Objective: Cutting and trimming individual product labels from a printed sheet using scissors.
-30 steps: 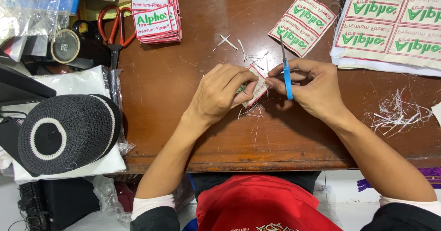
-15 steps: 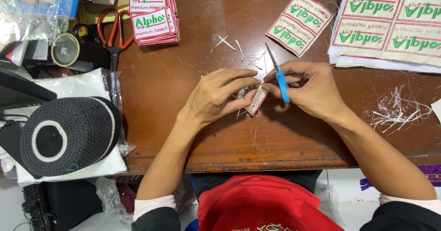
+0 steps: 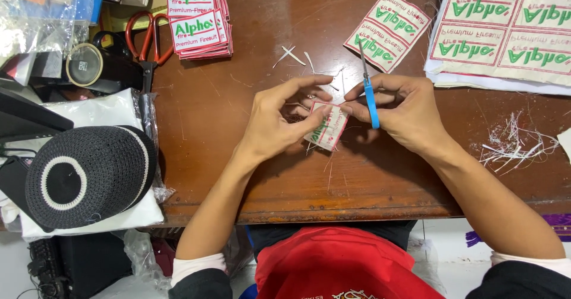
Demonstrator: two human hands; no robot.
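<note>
Since half a second ago the blue snips (image 3: 370,99) have swung more upright in the right hand, and the left fingers have spread wider over the patch.

At the far left of the desk (image 3: 238,156) lies a black knitted cap (image 3: 89,177) on white cloth, with red-handled scissors (image 3: 146,43) and a stack of trimmed patches (image 3: 199,19) farther back. The left hand (image 3: 279,120) pinches one small red-bordered patch (image 3: 326,127) between thumb and forefinger, the other fingers splayed open above it. This patch sits mid-desk, just lifted off the wood, directly between both hands and touching the fingertips of each. The right hand (image 3: 404,111) is closed around the snips, blade tip pointing away, while its fingertips steady the patch's right edge. Trimming cleanly likely calls for holding the patch taut and cutting stray threads close without nicking the border. Farther right lie two loose patches (image 3: 389,31), an uncut sheet of patches (image 3: 505,31), and thread scraps (image 3: 514,144).
</note>
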